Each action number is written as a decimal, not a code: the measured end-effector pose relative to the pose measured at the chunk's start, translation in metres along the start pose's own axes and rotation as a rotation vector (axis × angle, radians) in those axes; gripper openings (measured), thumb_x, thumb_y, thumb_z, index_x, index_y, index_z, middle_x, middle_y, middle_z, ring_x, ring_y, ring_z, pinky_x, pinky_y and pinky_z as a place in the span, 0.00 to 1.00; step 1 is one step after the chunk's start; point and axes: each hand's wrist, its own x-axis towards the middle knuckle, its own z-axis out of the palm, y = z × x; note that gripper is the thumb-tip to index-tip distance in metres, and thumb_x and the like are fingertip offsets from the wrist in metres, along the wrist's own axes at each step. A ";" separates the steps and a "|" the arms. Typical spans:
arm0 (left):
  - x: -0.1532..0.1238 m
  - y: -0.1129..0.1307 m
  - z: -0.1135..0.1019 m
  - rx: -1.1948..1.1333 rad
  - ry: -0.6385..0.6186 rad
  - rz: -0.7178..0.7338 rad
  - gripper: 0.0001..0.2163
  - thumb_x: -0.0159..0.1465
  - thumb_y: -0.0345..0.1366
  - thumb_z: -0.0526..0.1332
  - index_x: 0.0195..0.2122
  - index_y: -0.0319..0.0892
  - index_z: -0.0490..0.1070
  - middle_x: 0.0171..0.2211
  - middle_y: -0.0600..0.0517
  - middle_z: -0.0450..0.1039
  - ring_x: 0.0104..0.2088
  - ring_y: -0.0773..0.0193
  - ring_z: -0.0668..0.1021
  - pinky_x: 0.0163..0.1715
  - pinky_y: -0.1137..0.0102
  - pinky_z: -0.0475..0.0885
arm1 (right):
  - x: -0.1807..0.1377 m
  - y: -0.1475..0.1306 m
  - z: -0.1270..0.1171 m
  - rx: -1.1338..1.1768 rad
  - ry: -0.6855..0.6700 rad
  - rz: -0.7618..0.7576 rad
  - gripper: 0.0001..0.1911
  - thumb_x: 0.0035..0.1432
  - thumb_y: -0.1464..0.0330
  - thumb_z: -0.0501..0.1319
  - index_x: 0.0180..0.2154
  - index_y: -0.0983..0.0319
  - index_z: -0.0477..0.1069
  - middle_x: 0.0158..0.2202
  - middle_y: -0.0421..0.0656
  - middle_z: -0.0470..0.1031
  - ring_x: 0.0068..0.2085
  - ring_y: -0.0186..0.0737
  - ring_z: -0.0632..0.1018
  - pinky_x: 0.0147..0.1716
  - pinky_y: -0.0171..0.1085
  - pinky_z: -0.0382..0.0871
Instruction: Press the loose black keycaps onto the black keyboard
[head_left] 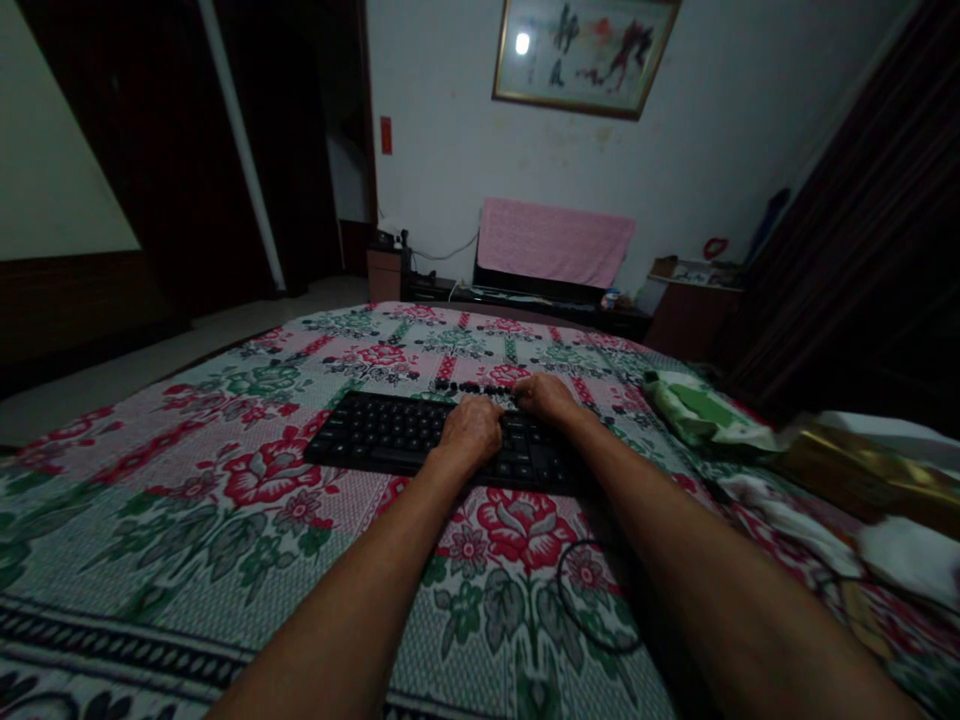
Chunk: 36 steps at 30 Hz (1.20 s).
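Note:
A black keyboard (390, 428) lies flat on a flowered cloth (300, 540). My left hand (474, 428) rests on its right half with the fingers curled; whatever is under them is hidden. Just behind the keyboard's back edge, small black pieces that look like loose keycaps (469, 387) form a row on the cloth. My right hand (547, 398) is at the right end of that row, its thumb and fingers pinched together at one of these dark pieces. A thin black cable (564, 600) loops on the cloth below the keyboard.
On the right lie a green and white tissue pack (697, 408), crumpled white tissues (795, 520) and a gold box (847, 465). Beyond the table's far edge, a pink towel (555, 240) covers a screen on a low cabinet. A framed picture (585, 55) hangs on the wall.

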 end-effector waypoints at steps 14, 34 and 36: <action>0.000 0.002 0.000 -0.037 0.042 0.035 0.14 0.58 0.29 0.51 0.40 0.43 0.73 0.39 0.48 0.72 0.43 0.60 0.72 0.46 0.67 0.66 | -0.036 0.030 -0.004 0.827 0.181 0.088 0.07 0.45 0.68 0.60 0.29 0.63 0.72 0.26 0.39 0.74 0.27 0.33 0.73 0.27 0.31 0.65; 0.017 0.034 0.009 -0.468 0.176 0.161 0.12 0.58 0.35 0.55 0.41 0.44 0.74 0.39 0.52 0.75 0.40 0.64 0.75 0.42 0.72 0.68 | -0.086 0.032 -0.018 1.440 -0.055 0.208 0.14 0.43 0.66 0.66 0.36 0.61 0.74 0.28 0.39 0.75 0.29 0.30 0.74 0.30 0.30 0.70; 0.014 0.034 0.007 -0.456 0.201 0.168 0.13 0.58 0.35 0.56 0.42 0.44 0.73 0.39 0.52 0.75 0.39 0.64 0.75 0.42 0.72 0.68 | -0.087 0.030 -0.019 1.429 -0.064 0.190 0.14 0.44 0.65 0.65 0.36 0.62 0.74 0.28 0.38 0.74 0.28 0.29 0.73 0.30 0.29 0.69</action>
